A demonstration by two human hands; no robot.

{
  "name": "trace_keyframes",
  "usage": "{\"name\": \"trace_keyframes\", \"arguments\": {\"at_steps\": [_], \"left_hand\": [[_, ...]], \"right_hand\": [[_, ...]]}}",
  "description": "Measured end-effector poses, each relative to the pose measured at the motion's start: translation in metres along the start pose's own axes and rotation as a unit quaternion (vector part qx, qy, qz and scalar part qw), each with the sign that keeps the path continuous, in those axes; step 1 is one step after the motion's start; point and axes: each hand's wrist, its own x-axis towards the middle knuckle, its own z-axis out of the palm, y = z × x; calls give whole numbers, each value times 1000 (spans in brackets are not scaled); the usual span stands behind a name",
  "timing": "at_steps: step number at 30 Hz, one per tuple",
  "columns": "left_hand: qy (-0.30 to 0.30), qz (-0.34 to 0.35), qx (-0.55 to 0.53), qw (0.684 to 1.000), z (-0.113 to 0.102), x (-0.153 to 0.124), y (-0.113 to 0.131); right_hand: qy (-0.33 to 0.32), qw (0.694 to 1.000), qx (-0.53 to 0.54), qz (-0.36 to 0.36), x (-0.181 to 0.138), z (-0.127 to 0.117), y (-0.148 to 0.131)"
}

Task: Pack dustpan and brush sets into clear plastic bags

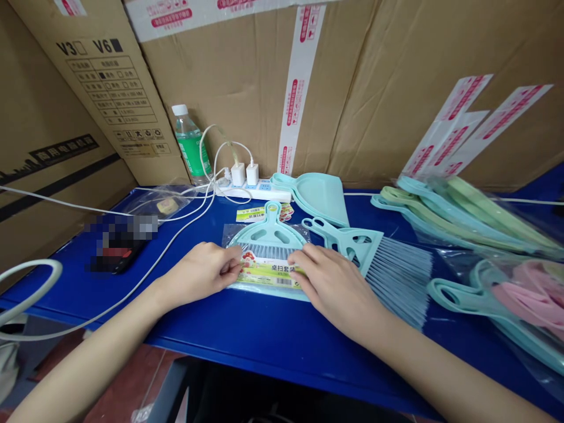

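On the blue counter (pixel 247 329), centre front, lies a bagged dustpan set (pixel 268 238), with a loose teal brush (pixel 392 267) just beside it on the right. The left hand (pixel 205 273) pinches the bag's left edge; the right hand (pixel 328 282) lies flat, fingers together, on the paper label (pixel 273 275).

Both hands (pixel 205 273) (pixel 330 282) press bagged dustpan set (pixel 267 249) on blue table (pixel 264 329).

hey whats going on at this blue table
A person is working on a bagged dustpan set lying on the blue table. The left hand pinches its left edge by the paper label, while the right hand rests flat on its right side. A loose teal brush lies just right of it, an empty dustpan behind, and more dustpans are piled at the right.
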Motion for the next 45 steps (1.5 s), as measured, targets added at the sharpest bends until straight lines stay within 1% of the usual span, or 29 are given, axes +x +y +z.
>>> {"name": "trace_keyframes", "arguments": {"at_steps": [3, 6, 10, 12, 15, 18, 20, 22, 23, 25, 28, 30, 32, 35, 40, 42, 45], "left_hand": [[25, -5, -24, 999, 0, -1, 0], [42, -18, -39, 998, 0, -3, 0], [61, -56, -21, 996, 0, -2, 0], [65, -59, -8, 996, 0, -1, 0], [51, -59, 9, 997, 0, 0, -1], [23, -80, 40, 996, 1, 0, -2], [22, -85, 75, 993, 1, -1, -2], [47, -56, 117, 990, 3, -2, -1], [65, -26, 138, 988, 4, -2, 0], [87, 57, 168, 980, 6, -2, 2], [67, 175, 167, 968, 9, -1, 7], [43, 211, 150, 965, 11, 0, 9], [26, 214, 144, 966, 13, 0, 10], [18, 208, 145, 967, 14, 0, 8], [15, 202, 138, 970, 14, -1, 7], [17, 196, 136, 971, 13, -1, 8], [17, 184, 133, 974, 13, -1, 8]], "right_hand": [[-9, 999, 4, -33, 0, 1, 1], [-13, 997, 38, -72, 0, 3, 4], [-20, 994, 61, -84, 0, 5, 6], [-18, 994, 58, -88, -1, 4, 6], [-11, 994, 49, -96, -1, 1, 4], [-3, 994, 46, -102, -1, -1, 4], [-5, 994, 48, -103, -1, -1, 4], [-12, 993, 57, -101, -1, -1, 5], [-17, 993, 66, -97, 0, 0, 5], [-30, 992, 88, -84, 0, 0, 6], [-53, 988, 131, -58, 2, 0, 7], [-65, 983, 163, -45, 3, -2, 7], [-70, 978, 192, -37, 5, -5, 9], [-81, 973, 214, -25, 6, -12, 14], [-128, 967, 219, -11, 5, -26, 24], [-146, 966, 212, -8, 4, -28, 26], [-152, 967, 204, -1, 3, -27, 24]]}}
